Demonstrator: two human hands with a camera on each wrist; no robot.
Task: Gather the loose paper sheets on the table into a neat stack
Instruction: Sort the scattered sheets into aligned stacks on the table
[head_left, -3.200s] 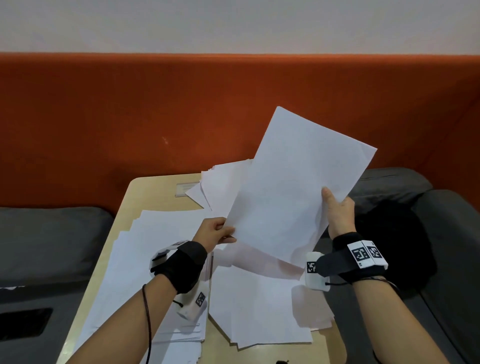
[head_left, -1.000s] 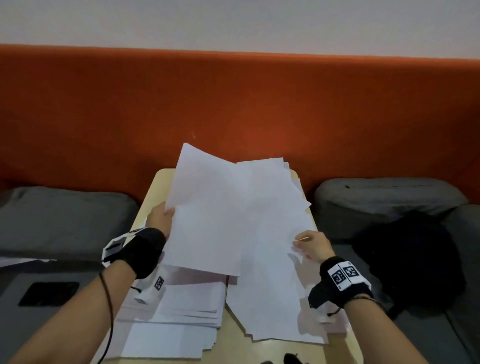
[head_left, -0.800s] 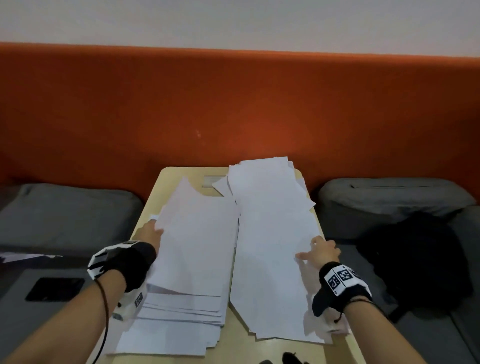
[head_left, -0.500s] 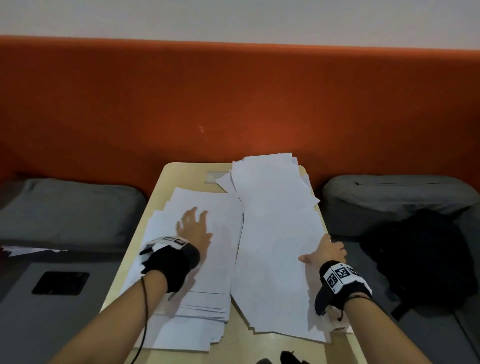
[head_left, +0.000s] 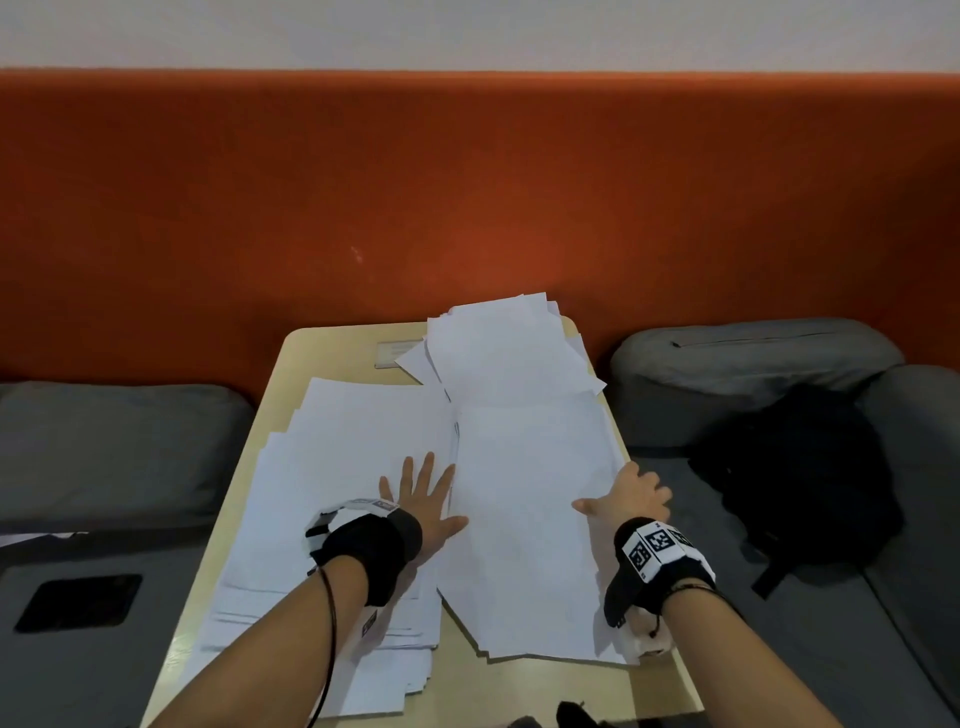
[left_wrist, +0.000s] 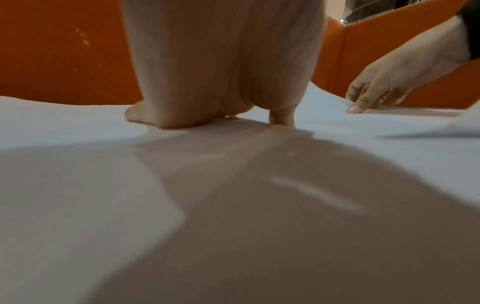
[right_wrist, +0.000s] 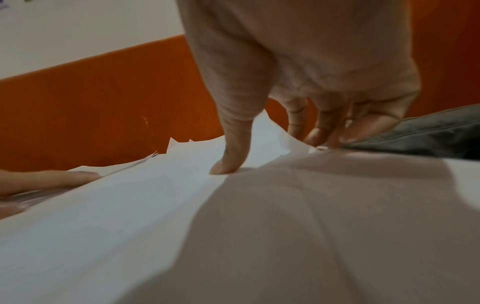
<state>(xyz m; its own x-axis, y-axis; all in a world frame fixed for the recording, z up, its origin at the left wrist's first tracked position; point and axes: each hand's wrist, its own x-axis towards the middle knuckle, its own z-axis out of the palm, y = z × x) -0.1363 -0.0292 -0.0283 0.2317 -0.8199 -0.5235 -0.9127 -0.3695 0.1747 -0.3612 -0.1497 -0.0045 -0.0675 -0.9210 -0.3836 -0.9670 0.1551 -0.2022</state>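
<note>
At the near edge of the table (head_left: 524, 691) you have two heaps side by side, and neither is squared up. Your left hand (head_left: 421, 506) lies flat with its fingers (head_left: 410, 470) spread and straight on the left pile (head_left: 332, 467), holding nothing, only pressing down. That pile is the deeper one, and its lower sheets fan out in steps toward the near left corner, so its edges are ragged.

Your right hand (head_left: 631, 499) sits at the right edge of the table on the right spread of sheets (head_left: 524, 519). The thumb lies on top of the paper, and in the right wrist view the other fingers (right_wrist: 319, 131) curl down over the paper's edge, seemingly pinching or lifting the top sheets there; how many it has, you cannot tell.

Farther back, toward the far right corner, a third loose cluster of sheets (head_left: 498, 348) lies askew, overlapping the right spread and reaching past the far edge.

By my reading you are roughly midway: part of the paper is collected on the left, but the right spread and the far cluster are not yet moved across, and the whole lot is yet to be aligned into one neat stack.
</note>
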